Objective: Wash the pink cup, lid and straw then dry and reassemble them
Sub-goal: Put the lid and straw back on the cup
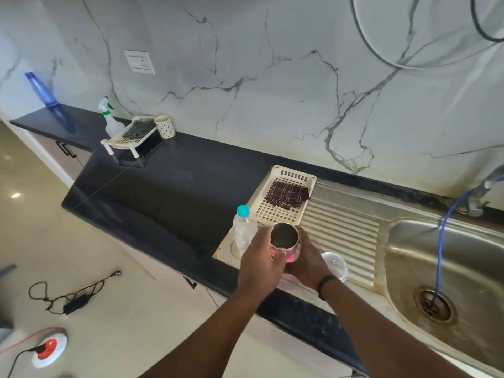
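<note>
The pink cup (286, 242) with a shiny steel inside stands upright and uncovered over the left end of the draining board. My left hand (260, 266) grips its left side and my right hand (305, 259) wraps its right side. The clear lid (335, 266) lies flat on the ribbed draining board just right of my right hand. A dark checked cloth (287, 194) lies in the cream slotted tray (272, 211) behind the cup. I see no straw.
A water bottle with a teal cap (243, 227) stands close to the left of the cup. The steel sink (450, 268) with a blue hose (443, 241) in its drain lies to the right. A rack, a mug and a spray bottle (110, 120) stand far left.
</note>
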